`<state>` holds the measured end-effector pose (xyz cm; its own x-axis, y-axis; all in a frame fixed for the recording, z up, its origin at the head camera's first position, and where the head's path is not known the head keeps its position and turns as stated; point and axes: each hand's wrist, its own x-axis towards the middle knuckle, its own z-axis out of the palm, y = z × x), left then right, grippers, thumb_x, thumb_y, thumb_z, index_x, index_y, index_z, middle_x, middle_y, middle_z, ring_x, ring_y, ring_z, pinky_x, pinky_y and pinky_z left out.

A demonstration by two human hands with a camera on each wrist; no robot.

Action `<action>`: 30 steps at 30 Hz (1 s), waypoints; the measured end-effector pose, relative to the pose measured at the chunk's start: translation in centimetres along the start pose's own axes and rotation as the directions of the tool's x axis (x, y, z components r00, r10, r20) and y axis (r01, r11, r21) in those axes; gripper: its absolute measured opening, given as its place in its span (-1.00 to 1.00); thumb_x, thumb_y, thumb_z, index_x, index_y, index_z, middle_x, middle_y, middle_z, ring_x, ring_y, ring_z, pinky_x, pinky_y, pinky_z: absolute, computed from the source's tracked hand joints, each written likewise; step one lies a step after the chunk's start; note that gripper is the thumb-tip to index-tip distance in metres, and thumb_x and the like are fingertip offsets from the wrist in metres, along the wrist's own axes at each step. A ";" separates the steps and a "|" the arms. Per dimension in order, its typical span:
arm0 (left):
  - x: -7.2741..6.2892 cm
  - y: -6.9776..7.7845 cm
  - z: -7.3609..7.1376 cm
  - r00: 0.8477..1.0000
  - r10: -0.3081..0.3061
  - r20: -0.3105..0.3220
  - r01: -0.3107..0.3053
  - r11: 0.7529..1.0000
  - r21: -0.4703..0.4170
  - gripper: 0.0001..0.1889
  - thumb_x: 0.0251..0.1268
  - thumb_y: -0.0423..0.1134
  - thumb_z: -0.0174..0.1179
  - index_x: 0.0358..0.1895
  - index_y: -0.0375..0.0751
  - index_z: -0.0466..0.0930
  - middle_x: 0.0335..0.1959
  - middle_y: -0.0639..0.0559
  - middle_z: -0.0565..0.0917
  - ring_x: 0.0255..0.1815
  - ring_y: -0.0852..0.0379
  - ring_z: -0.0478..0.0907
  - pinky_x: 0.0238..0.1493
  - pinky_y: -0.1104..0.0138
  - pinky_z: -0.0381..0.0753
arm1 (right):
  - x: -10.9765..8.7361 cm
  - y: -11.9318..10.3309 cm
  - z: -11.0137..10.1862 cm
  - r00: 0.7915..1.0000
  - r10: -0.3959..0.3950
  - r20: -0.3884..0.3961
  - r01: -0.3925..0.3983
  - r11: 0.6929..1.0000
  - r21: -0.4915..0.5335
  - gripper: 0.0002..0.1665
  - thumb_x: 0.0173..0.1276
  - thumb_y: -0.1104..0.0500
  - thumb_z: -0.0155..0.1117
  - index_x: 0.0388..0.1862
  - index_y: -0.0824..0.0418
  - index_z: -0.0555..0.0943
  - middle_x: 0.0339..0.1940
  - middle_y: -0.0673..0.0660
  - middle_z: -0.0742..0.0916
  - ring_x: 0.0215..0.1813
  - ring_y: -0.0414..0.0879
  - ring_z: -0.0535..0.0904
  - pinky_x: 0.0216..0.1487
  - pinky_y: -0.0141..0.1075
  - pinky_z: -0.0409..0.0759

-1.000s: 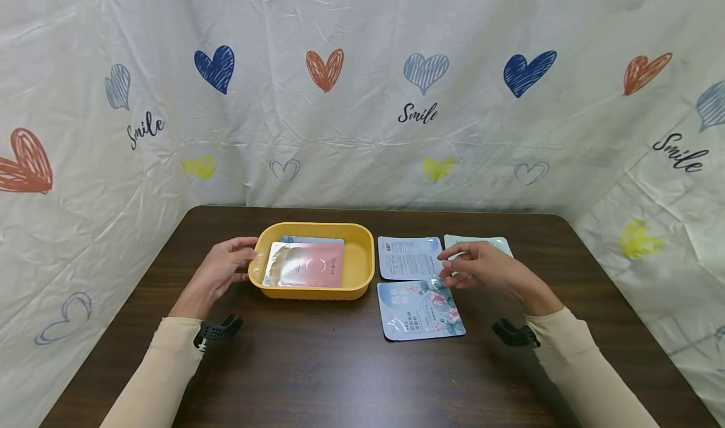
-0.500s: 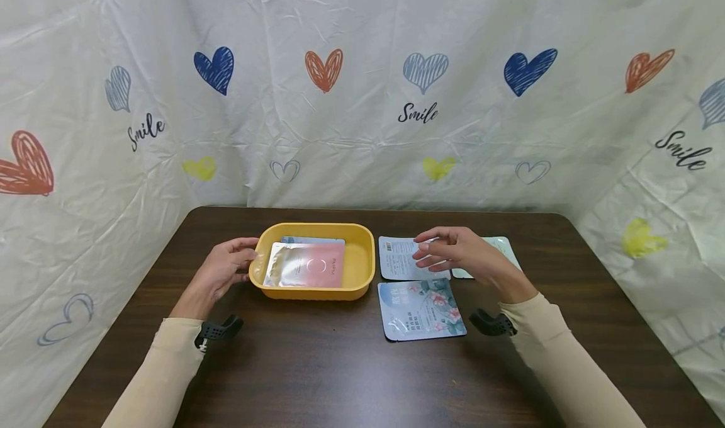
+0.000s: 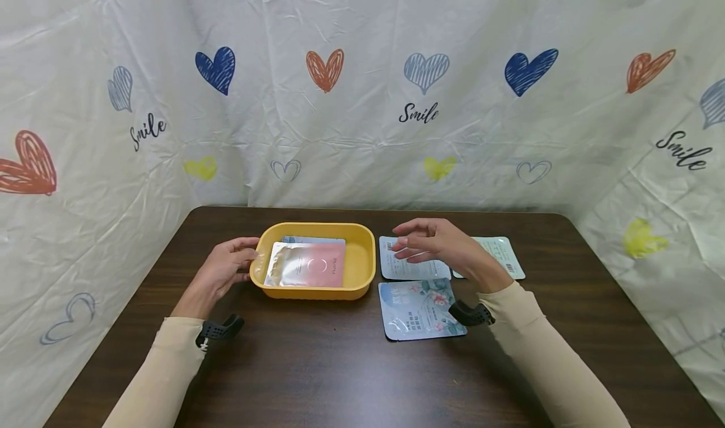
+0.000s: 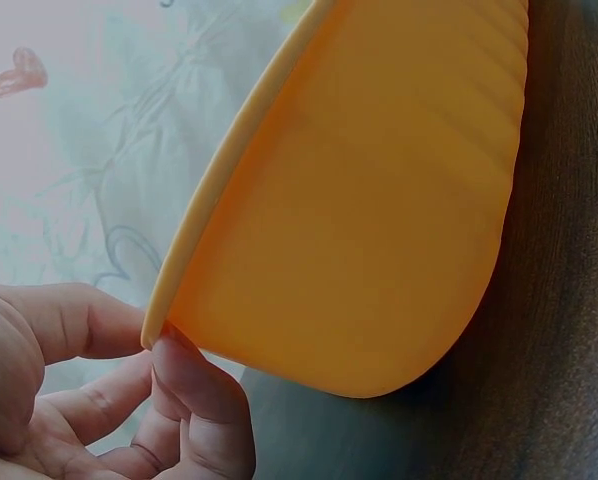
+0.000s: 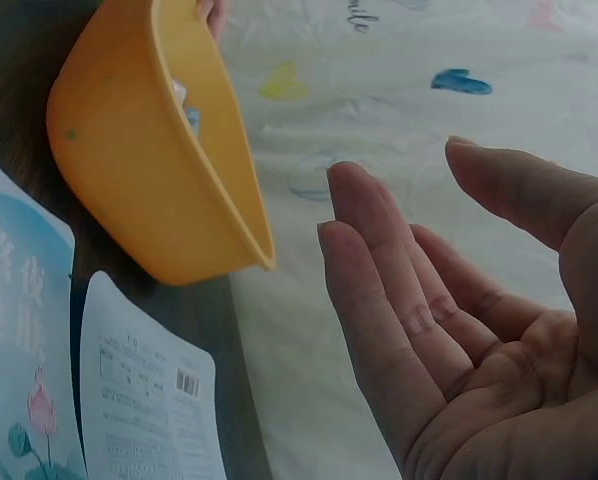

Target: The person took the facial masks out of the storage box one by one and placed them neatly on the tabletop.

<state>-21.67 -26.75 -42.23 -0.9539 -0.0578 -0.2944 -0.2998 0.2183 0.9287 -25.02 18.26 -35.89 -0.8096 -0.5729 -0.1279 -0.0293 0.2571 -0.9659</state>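
Note:
My left hand [image 3: 221,269] pinches the left end of a yellow plastic basket [image 3: 317,294]; in the left wrist view the thumb and a finger meet at its rim. Inside lies a pink-and-silver sheet mask packet [image 3: 320,265], partly covering a blue packet [image 3: 300,239]. To the right, my right hand [image 3: 438,245] is over a pale blue packet [image 3: 419,270] lying print side up. Its fingers are loosely bent with nothing between them, as the right wrist view shows. Nearer lies a blue floral packet [image 3: 413,315]; a pale green packet [image 3: 501,252] is partly hidden behind the right hand.
Everything rests on a dark brown wooden table [image 3: 317,377]. A white cloth [image 3: 362,151] printed with hearts and the word Smile hangs along the back and sides. Dark bands with camera mounts [image 3: 218,330] sit on both wrists.
My right hand has moved left from near the green packet to over the pale blue one, which has shifted slightly. More of the green packet shows. The left hand stays at the basket.

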 end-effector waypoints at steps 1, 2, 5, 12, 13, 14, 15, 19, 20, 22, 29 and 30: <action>0.0 0.0 0.0 1.000 0.001 0.001 -0.001 1.000 0.000 -0.47 0.53 -0.24 0.10 0.50 -0.21 0.32 0.36 -0.29 0.42 0.06 -0.13 0.55 -0.06 0.29 0.71 | 0.2 0.0 0.1 1.000 -0.004 0.000 0.004 1.000 0.001 -0.48 0.51 0.09 0.25 0.34 0.31 0.49 0.10 0.33 0.74 0.12 0.24 0.70 0.14 0.03 0.65; 0.0 0.0 0.0 1.000 0.001 0.002 -0.001 1.000 -0.001 -0.47 0.53 -0.24 0.11 0.50 -0.21 0.32 0.36 -0.29 0.42 0.06 -0.13 0.55 -0.06 0.29 0.71 | 0.4 -0.1 0.3 1.000 -0.007 0.001 0.007 1.000 0.002 -0.49 0.51 0.10 0.24 0.34 0.31 0.49 0.10 0.33 0.74 0.11 0.22 0.71 0.14 0.02 0.65; 0.0 0.1 0.1 1.000 -0.005 0.000 0.005 1.000 -0.003 -0.48 0.53 -0.24 0.11 0.49 -0.20 0.33 0.35 -0.28 0.43 0.05 -0.12 0.55 -0.07 0.29 0.71 | 0.8 -0.2 0.7 1.000 -0.014 0.002 0.014 1.000 0.008 -0.50 0.51 0.12 0.24 0.33 0.31 0.49 0.09 0.33 0.74 0.09 0.19 0.72 0.14 0.02 0.66; 0.0 0.1 0.0 1.000 -0.012 0.004 0.012 1.000 -0.017 -0.47 0.52 -0.26 0.11 0.49 -0.22 0.32 0.35 -0.28 0.42 0.04 -0.12 0.56 -0.07 0.27 0.71 | 1.9 -0.5 1.7 1.000 -0.024 0.013 0.024 1.000 0.013 -0.53 0.53 0.12 0.22 0.33 0.28 0.50 0.11 0.31 0.74 0.13 0.26 0.69 0.16 0.08 0.62; 0.0 0.1 0.0 1.000 -0.014 0.006 0.015 1.000 -0.020 -0.46 0.52 -0.26 0.11 0.50 -0.22 0.32 0.35 -0.28 0.42 0.05 -0.12 0.56 -0.06 0.27 0.71 | 2.0 -0.5 1.9 1.000 -0.023 0.015 0.023 1.000 0.015 -0.53 0.53 0.13 0.21 0.33 0.28 0.50 0.11 0.31 0.74 0.14 0.27 0.69 0.17 0.08 0.62; 0.0 0.2 0.0 1.000 -0.017 0.008 0.017 1.000 -0.024 -0.46 0.52 -0.26 0.11 0.50 -0.21 0.31 0.36 -0.28 0.41 0.05 -0.12 0.55 -0.06 0.26 0.71 | 2.2 -0.6 2.0 1.000 -0.021 0.018 0.020 1.000 0.021 -0.53 0.53 0.14 0.22 0.33 0.29 0.50 0.11 0.30 0.74 0.14 0.28 0.68 0.17 0.08 0.62; 0.1 0.2 0.0 1.000 -0.020 0.012 0.020 0.999 -0.027 -0.45 0.52 -0.26 0.12 0.51 -0.21 0.30 0.37 -0.28 0.40 0.06 -0.12 0.55 -0.05 0.26 0.71 | 2.4 -0.6 2.1 1.000 -0.018 0.019 0.018 1.000 0.026 -0.52 0.53 0.14 0.21 0.34 0.30 0.49 0.11 0.30 0.75 0.15 0.28 0.68 0.18 0.09 0.61; 0.2 0.3 -0.1 0.999 -0.029 0.022 0.030 0.999 -0.045 -0.44 0.52 -0.25 0.13 0.52 -0.20 0.29 0.39 -0.29 0.39 0.08 -0.12 0.55 -0.02 0.25 0.70 | 3.2 -0.9 2.6 1.000 -0.007 0.022 0.005 0.998 0.064 -0.49 0.51 0.18 0.24 0.36 0.35 0.47 0.10 0.30 0.75 0.14 0.23 0.70 0.22 0.14 0.56; 0.2 0.3 -0.1 0.999 -0.027 0.026 0.028 0.998 -0.050 -0.43 0.52 -0.25 0.14 0.52 -0.21 0.28 0.40 -0.29 0.39 0.09 -0.12 0.55 -0.02 0.24 0.70 | 3.4 -1.0 2.7 1.000 -0.004 0.021 0.003 0.998 0.063 -0.47 0.50 0.17 0.26 0.36 0.34 0.47 0.09 0.29 0.75 0.14 0.22 0.70 0.22 0.13 0.57; 0.3 0.3 -0.2 0.999 -0.028 0.034 0.030 0.998 -0.060 -0.43 0.52 -0.24 0.14 0.52 -0.21 0.28 0.40 -0.30 0.39 0.08 -0.11 0.55 -0.02 0.24 0.70 | 3.8 -1.1 3.0 1.000 -0.003 0.020 0.002 0.998 0.055 -0.47 0.49 0.15 0.28 0.35 0.32 0.48 0.09 0.28 0.76 0.15 0.21 0.70 0.23 0.11 0.57; 0.3 0.1 -0.4 0.997 -0.041 0.060 0.046 0.995 -0.083 -0.40 0.51 -0.22 0.17 0.54 -0.22 0.26 0.42 -0.31 0.37 0.08 -0.07 0.57 -0.01 0.26 0.70 | 5.2 -1.1 4.3 0.999 0.005 0.032 -0.007 0.999 0.053 -0.47 0.49 0.16 0.28 0.36 0.31 0.49 0.15 0.27 0.74 0.21 0.21 0.66 0.22 -0.02 0.61; 0.4 0.0 -0.5 0.997 -0.042 0.061 0.047 0.995 -0.084 -0.40 0.51 -0.21 0.17 0.53 -0.22 0.26 0.42 -0.30 0.37 0.08 -0.07 0.57 0.00 0.26 0.70 | 5.4 -1.0 4.4 1.000 0.008 0.029 -0.010 0.998 0.060 -0.46 0.48 0.16 0.28 0.36 0.32 0.48 0.16 0.28 0.73 0.20 0.19 0.67 0.23 -0.02 0.61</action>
<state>-22.03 -27.21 -42.20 -0.9380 -0.0073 -0.3464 -0.3443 0.1327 0.9294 -26.78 11.42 -36.58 -0.7923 -0.5934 -0.1419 0.0137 0.2153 -0.9764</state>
